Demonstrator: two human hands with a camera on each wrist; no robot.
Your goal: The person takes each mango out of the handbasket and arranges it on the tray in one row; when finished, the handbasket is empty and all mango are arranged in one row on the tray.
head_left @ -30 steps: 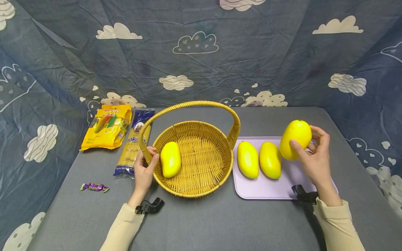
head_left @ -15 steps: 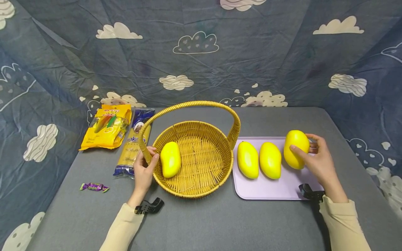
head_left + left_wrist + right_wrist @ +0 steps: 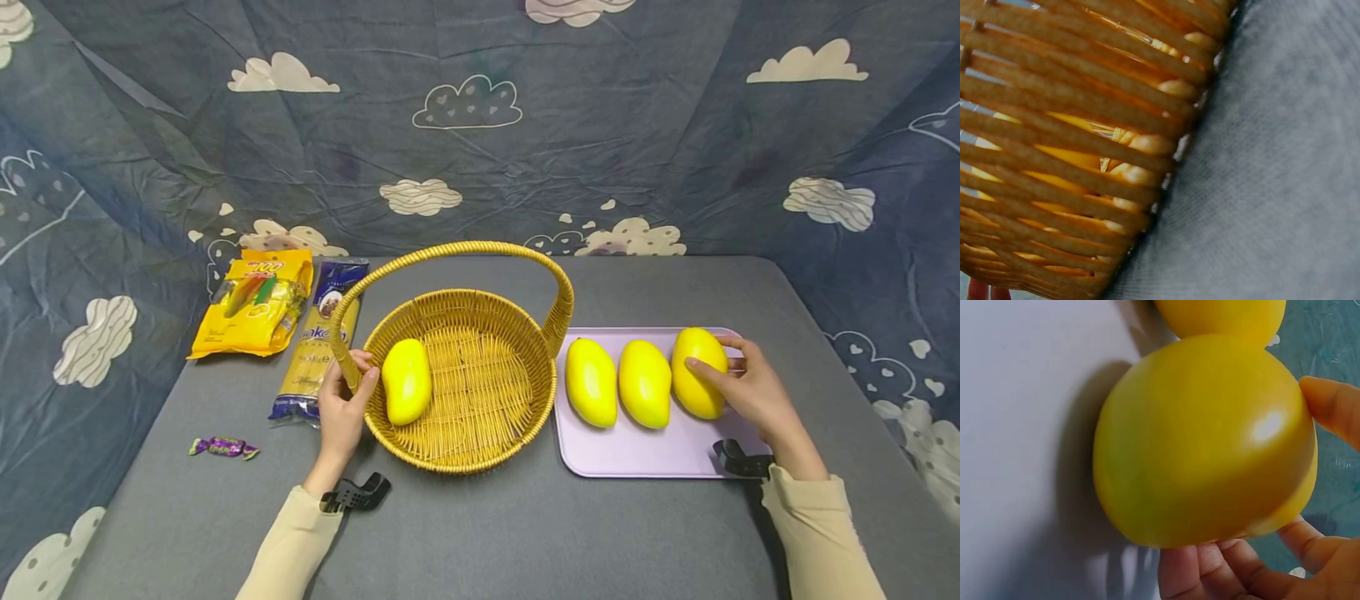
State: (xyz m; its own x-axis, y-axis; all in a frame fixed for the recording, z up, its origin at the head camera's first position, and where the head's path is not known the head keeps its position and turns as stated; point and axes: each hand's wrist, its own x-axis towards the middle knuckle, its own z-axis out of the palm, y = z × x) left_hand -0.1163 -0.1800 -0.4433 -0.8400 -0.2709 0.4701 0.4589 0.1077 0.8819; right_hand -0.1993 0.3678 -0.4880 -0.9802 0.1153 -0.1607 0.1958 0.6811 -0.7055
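Note:
My left hand (image 3: 346, 406) grips the yellow wicker basket (image 3: 480, 462) at its left rim, by the foot of the tall handle. Inside the basket, on the left, lies one mango (image 3: 407, 382). My right hand (image 3: 757, 392) holds another mango (image 3: 699, 372) between thumb and fingers, low over the lilac tray (image 3: 652, 454). Two more mangoes lie on the tray to its left, a middle mango (image 3: 645, 383) and a left mango (image 3: 591, 382). The right wrist view shows the held mango (image 3: 1204, 444) close up, fingers under one side and thumb opposite. Woven basket wall (image 3: 1072, 150) fills much of the left wrist view.
Behind and left of the basket lie a blue-ended pasta packet (image 3: 303, 358) and a yellow bag (image 3: 251, 308). A purple wrapped candy (image 3: 223, 447) lies nearer on the grey table (image 3: 480, 542). A cloud-patterned cloth (image 3: 480, 158) hangs behind.
My right hand has brought its mango down to the right part of the tray, beside the other two. The left hand and basket have stayed put.

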